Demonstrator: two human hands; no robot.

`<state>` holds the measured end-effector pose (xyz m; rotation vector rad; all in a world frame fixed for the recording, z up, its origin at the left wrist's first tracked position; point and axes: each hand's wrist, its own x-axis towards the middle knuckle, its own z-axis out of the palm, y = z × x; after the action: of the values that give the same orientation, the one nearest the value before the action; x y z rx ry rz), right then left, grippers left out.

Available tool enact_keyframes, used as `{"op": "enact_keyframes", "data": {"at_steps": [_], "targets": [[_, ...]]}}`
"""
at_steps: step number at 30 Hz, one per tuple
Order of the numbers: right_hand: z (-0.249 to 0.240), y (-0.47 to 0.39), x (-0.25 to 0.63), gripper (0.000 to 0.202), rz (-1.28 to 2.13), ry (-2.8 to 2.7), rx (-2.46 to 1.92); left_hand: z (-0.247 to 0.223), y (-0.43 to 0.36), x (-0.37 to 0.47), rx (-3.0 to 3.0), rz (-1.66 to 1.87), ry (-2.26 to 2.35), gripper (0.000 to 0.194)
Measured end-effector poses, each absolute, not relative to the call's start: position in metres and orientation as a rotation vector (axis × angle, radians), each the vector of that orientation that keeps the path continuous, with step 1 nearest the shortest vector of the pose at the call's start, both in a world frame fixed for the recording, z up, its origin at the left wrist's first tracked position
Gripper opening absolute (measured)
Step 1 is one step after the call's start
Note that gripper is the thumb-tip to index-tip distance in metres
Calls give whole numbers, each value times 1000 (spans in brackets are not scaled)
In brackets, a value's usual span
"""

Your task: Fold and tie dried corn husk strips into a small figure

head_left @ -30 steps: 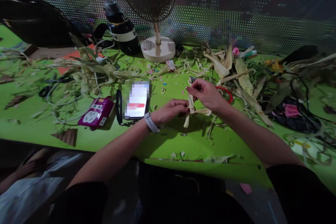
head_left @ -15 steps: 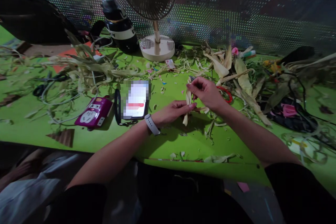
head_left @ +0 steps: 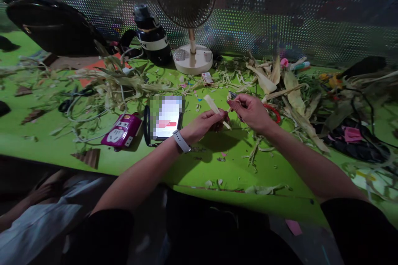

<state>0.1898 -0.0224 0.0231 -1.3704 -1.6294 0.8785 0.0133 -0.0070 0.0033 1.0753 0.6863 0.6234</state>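
My left hand (head_left: 209,125) is closed on a folded strip of corn husk (head_left: 212,104), pale and flat, slanting up and left from the fingers with a narrow end below them. To its right, my right hand (head_left: 250,112) pinches a thin pale strip at its fingertips, close to the left fingers. Part of what lies between the hands is hidden by the fingers. Behind my right hand lies a tool with a red looped handle (head_left: 274,112); its dark tip shows beyond the knuckles, and the hand covers its middle.
Dry husks (head_left: 294,95) heap at the right, more at the left. A phone (head_left: 169,116), a purple power socket (head_left: 122,131) and black scissors (head_left: 66,105) lie left. Behind stand a bottle (head_left: 154,43) and a fan (head_left: 192,59). Another person's arm (head_left: 40,192) shows lower left.
The husk strip has gone from upright between both hands to slanting left in my left hand. My right hand has come away from its top. The view has shifted slightly.
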Motion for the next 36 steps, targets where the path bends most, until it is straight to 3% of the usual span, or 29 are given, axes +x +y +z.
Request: {"op": "enact_keyframes", "data": {"at_steps": [7,13,18,22,36], "targets": [[23,-18,192,44,878,-1536,-1400,2,-11,14,1042,498,648,39],[33,-21,196,36,830,-1315,-1325,0,-8,19,663,927,657,31],[28,-35,175,38,1295,-1598,-1393,-5,-9,22,713,1048,610,34],[16,-39,159,42,1634,-1323,-1265,-9,-12,22,865,1028,615,39],[-1,-46,145,45,1719,-1051,-1167,-3,-21,25,773,933,620,42]]}}
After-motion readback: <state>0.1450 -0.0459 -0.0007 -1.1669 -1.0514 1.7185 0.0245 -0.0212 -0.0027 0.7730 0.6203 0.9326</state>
